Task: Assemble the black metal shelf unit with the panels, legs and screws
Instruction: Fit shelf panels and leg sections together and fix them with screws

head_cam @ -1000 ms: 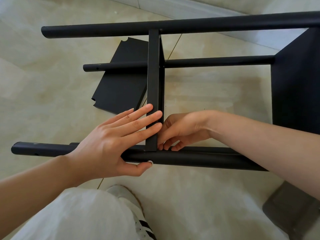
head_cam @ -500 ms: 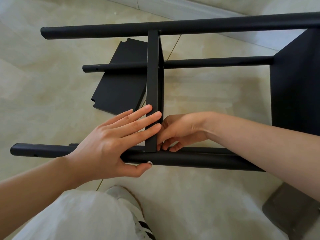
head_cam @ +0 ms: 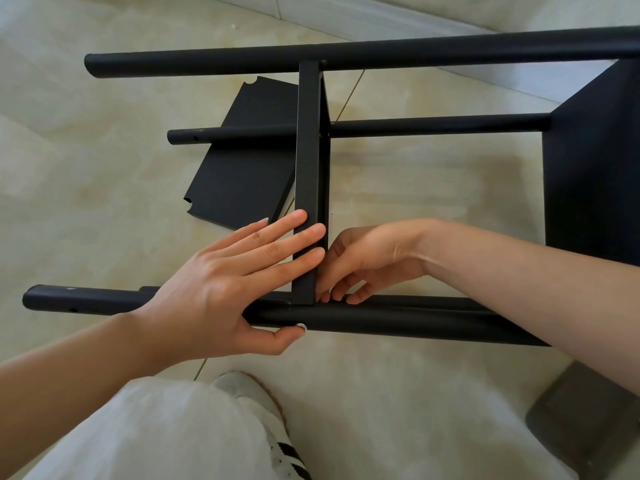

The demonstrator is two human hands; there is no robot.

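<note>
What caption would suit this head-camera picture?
Left hand presses the middle shelf panel while the right hand works at its joint with the near leg.

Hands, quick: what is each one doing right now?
Left hand: open, straight fingers pressing the upright shelf panel, thumb on a screw under the near leg.
Right hand: fingers curled at the panel-leg joint; a grip cannot be told.

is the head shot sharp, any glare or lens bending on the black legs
Head view: sharp on both hands; soft daylight, faint shadows on the floor tiles; dull sheen, no harsh glare, along the far leg; wide-angle bowing curves the near leg.
</note>
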